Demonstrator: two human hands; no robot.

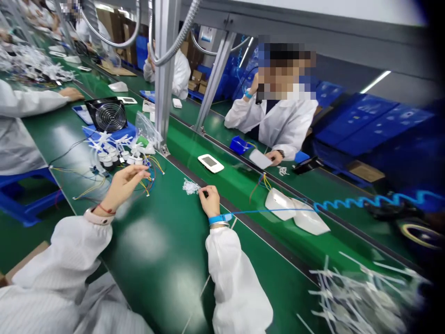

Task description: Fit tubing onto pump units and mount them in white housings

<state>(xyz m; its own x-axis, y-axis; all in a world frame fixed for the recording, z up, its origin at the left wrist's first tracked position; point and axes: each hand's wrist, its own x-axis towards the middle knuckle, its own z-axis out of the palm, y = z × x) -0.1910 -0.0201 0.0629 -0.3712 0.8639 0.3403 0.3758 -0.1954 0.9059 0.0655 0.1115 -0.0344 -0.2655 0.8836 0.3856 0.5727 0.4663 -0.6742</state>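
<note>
My left hand (125, 184) is above the green bench, its fingertips drawn together beside thin coloured wires (150, 182). Whatever may be between those fingers is too small to tell. Just past it lies a cluster of white round parts (107, 157) with wires and white strips. My right hand (210, 201), wearing a blue wrist strap (221, 218) with a coiled cord, has its fingers curled in a pinch. It is at the right edge of a small pile of clear little pieces (191, 186). What it pinches, if anything, is hidden.
A black fan (110, 116) stands on a blue bin at the left. On the green belt (239, 185) lie a white device with a screen (210, 163) and white shells (280, 204). White-strapped parts (361, 297) fill the lower right. A metal post (164, 83) rises ahead; co-workers sit around.
</note>
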